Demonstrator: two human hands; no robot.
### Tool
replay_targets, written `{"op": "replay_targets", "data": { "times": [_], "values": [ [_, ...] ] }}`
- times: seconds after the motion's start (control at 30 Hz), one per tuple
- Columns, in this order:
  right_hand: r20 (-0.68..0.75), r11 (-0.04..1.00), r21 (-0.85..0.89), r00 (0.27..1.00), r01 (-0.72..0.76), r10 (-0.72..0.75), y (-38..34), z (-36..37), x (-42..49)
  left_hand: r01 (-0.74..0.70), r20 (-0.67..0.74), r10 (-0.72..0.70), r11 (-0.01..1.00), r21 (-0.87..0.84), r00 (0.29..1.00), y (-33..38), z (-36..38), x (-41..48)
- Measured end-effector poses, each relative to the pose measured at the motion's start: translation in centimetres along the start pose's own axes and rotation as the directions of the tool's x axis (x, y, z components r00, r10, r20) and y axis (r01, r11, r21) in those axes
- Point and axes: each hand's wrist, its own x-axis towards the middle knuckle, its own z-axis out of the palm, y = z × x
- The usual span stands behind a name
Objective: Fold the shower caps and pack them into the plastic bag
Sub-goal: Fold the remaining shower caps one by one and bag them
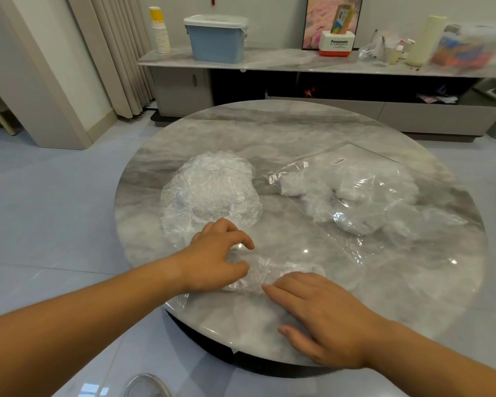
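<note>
1. Head view, layout: a round table point(269, 133) carries everything. A pile point(209, 193) of loose, unfolded shower caps lies left of centre. The bag point(384, 253) lies flat to the right, well apart from the pile, its mouth seemingly toward the pile. Several packed caps point(352, 222) show as white bundles through it.

2. Head view, hands: one cap point(265, 275) lies near the front edge, between the two hands, already gathered into a narrow crumpled strip.
   - The left hand point(216, 260) arches over the strip's left end, fingers curled and thumb against the film. I cannot tell whether it actually pinches it.
   - The right hand point(324, 316) lies flat, fingers straight and together, tips touching the strip's right end and holding nothing.

3. Step in hand, as I judge it: folding this one cap, flattening and narrowing it. Packing is partly done, and the pile still waits.

4. Next move, as I judge it: fold the strip over once more into a compact bundle, keep it pressed so the springy film does not reopen, then carry it right to the bag's mouth. The bag lies flat, so one hand probably has to lift its mouth open.
</note>
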Motion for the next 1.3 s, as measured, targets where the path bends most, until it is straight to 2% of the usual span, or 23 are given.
{"op": "replay_targets", "data": {
  "times": [0.1, 0.27, 0.4, 0.53, 0.7, 0.87, 0.97, 1.07, 1.17, 1.3],
  "values": [
    [0.035, 0.999, 0.007, 0.999, -0.032, 0.031, 0.0, 0.1, 0.2, 0.046, 0.07, -0.05, 0.997, 0.059, 0.996, 0.5, -0.5, -0.4],
    [0.054, 0.997, 0.047, 0.997, -0.065, 0.063, -0.3, 0.0, 0.2, 0.246, -0.075, -0.242, 0.968, 0.05, 0.967, 0.0, -0.5, -0.2],
    [0.05, 0.995, 0.063, 0.996, -0.083, 0.08, -0.4, 0.1, 0.2, 0.328, -0.072, -0.326, 0.945, 0.011, 0.943, -1.4, -0.2, 0.4],
    [0.002, 0.995, 0.051, 0.996, -0.09, 0.09, -0.6, -0.1, 0.3, 0.313, -0.049, -0.313, 0.95, -0.012, 0.949, -1.7, -0.3, 0.5],
    [-0.2, 0.983, 0.138, 0.969, -0.12, 0.147, -0.9, -0.9, 1.2, 0.196, -0.075, -0.202, 0.978, -0.071, 0.977, -1.2, 0.6, 0.6],
    [-0.005, 0.991, 0.114, 0.997, -0.075, 0.076, -1.5, -0.5, 1.7, 0.102, -0.07, -0.124, 0.96, -0.259, 0.99, -0.8, 1.2, 0.6],
    [0.046, 0.99, 0.107, 0.995, -0.095, 0.091, -1.5, -0.1, 1.6, 0.201, -0.087, -0.222, 0.959, -0.197, 0.971, -0.5, 0.6, 0.2],
    [0.053, 0.99, 0.099, 0.994, -0.101, 0.096, -1.3, 0.0, 1.5, 0.338, -0.02, -0.347, 0.924, -0.18, 0.938, -0.4, 0.1, -0.2],
    [0.059, 0.989, 0.104, 0.994, -0.102, 0.097, -1.5, -0.1, 1.5, 0.345, 0.055, -0.346, 0.886, -0.311, 0.937, -0.3, 0.1, -0.4],
    [0.062, 0.984, 0.13, 0.992, -0.121, 0.113, -1.6, -0.2, 1.3, 0.265, 0.082, -0.264, 0.79, -0.553, 0.961, 0.5, 0.3, -0.6]
  ]
}}
